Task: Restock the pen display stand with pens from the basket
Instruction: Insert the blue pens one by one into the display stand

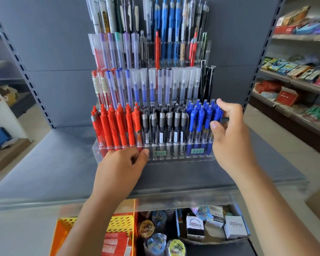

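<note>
The clear tiered pen display stand (174, 156) stands on a grey shelf, with red, black and blue click pens in its front row. My right hand (229, 133) pinches the top of the rightmost blue pen (218, 114) in that row between thumb and forefinger; the pen stands upright in the stand. My left hand (122, 163) is at the stand's front left corner, fingers curled, thumb and fingers on its low front edge below the red pens (116, 126). The yellow perforated basket (118, 222) sits below the shelf, partly hidden by my left forearm.
The grey shelf (44, 163) stretches left and right of the stand. Under it are tape rolls (155, 241) and small white boxes (233, 227). Shelves of packaged goods (294, 71) line the right side. The upper tiers hold capped gel pens (155, 84).
</note>
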Motion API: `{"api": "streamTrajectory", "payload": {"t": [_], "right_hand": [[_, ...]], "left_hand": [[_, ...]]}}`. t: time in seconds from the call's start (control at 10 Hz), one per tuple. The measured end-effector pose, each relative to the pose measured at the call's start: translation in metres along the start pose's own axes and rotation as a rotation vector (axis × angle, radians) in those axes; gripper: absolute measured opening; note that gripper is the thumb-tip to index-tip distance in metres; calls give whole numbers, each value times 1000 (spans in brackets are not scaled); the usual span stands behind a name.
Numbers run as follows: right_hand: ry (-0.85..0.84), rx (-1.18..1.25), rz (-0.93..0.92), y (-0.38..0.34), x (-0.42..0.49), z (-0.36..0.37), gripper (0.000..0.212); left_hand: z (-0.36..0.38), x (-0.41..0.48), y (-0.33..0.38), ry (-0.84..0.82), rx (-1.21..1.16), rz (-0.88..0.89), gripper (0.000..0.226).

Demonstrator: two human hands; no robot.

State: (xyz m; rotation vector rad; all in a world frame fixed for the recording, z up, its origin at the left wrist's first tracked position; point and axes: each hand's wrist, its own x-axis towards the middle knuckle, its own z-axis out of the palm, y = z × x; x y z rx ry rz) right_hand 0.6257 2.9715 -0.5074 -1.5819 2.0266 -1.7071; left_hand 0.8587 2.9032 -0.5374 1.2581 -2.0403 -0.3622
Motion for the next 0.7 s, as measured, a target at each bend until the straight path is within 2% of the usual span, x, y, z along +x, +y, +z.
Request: {"api": "streamTrajectory", "payload": {"t": [0.3,0.5,0.7], "right_hand": [[49,3,-41,2,-13,10,55],[134,171,20,7,-21,14,66],[215,128,44,2,-33,10,57]], "left_hand": [[-1,0,-2,32,-82,20,52],[-3,-1,-2,48,-117,29,50],[-6,-2,-1,70,-166,33,52]]}}
